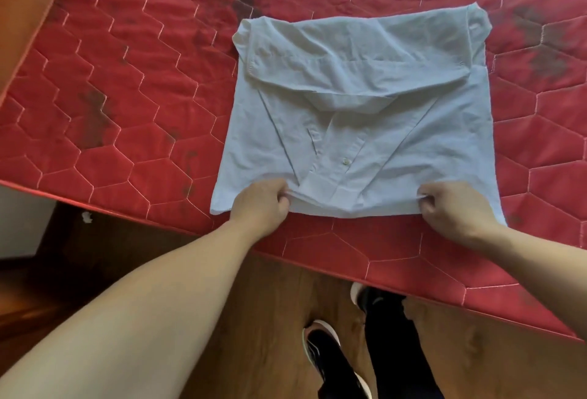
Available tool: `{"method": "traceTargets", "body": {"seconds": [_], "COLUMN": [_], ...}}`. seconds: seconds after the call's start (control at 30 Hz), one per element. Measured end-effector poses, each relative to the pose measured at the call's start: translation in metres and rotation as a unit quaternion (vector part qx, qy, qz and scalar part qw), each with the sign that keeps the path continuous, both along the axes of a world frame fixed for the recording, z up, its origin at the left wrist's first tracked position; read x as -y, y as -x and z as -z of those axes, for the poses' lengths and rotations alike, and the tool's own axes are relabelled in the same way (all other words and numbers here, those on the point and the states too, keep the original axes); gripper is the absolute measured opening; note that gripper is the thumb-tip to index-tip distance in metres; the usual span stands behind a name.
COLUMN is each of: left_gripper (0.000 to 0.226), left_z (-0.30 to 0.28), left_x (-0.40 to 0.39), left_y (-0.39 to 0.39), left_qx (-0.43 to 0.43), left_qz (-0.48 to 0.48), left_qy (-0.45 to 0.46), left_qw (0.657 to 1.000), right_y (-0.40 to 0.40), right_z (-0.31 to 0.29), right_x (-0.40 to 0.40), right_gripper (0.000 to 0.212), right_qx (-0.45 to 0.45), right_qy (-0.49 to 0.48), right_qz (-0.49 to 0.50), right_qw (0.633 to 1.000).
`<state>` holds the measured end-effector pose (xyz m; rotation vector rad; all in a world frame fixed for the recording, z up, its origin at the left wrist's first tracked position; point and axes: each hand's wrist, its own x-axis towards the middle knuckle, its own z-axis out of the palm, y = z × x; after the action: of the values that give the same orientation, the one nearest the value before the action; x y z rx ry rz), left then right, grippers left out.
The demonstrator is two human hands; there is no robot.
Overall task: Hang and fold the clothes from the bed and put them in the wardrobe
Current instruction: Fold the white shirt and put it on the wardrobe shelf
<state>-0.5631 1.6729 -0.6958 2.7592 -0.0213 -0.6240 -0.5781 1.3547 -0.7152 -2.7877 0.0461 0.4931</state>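
Observation:
A pale blue button-up shirt lies partly folded on the red quilted mattress. Its sleeves are tucked in toward the middle and its far end is folded over. A white button shows near the shirt's centre. My left hand pinches the shirt's near edge on the left side. My right hand pinches the same near edge on the right side. Both hands sit close to the mattress's front edge.
The mattress has dark stains in places. A wooden panel stands at the far left. Below the mattress edge is a wooden floor, with my legs and dark shoes on it.

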Motion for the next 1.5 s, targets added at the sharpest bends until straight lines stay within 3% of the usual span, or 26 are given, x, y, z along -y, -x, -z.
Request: {"method": "traceTargets", "body": {"seconds": [0.2,0.63,0.83,1.0,1.3,1.5], "left_gripper": [0.015,0.021,0.024,0.025,0.027,0.057], "left_z": [-0.027,-0.014,-0.012,0.001,0.037,0.057], "left_x": [-0.001,0.007,0.02,0.022,0.032,0.1], "left_y": [-0.069,-0.219,-0.279,-0.316,-0.348,-0.323], "left_qx": [0.035,0.143,0.156,0.177,0.209,0.094], "left_qz": [-0.035,-0.034,-0.089,-0.062,-0.078,0.114], "left_qy": [0.011,-0.001,0.02,-0.009,-0.069,-0.02], "left_qw": [0.999,0.989,0.983,0.982,0.972,0.989], "right_y": [-0.062,-0.22,-0.285,-0.319,-0.354,-0.375], "right_z": [-0.024,-0.021,-0.014,-0.001,0.009,0.014], "right_x": [0.004,0.022,0.027,0.03,0.038,0.042], "right_gripper": [0.021,0.018,0.017,0.023,0.013,0.027], "right_qx": [0.038,0.052,0.077,0.09,0.073,0.064], "right_qy": [-0.013,-0.006,-0.028,-0.032,0.019,0.035], "right_qz": [0.051,0.064,0.073,0.063,0.03,-0.005], "right_qw": [0.998,0.997,0.994,0.994,0.997,0.997]}}
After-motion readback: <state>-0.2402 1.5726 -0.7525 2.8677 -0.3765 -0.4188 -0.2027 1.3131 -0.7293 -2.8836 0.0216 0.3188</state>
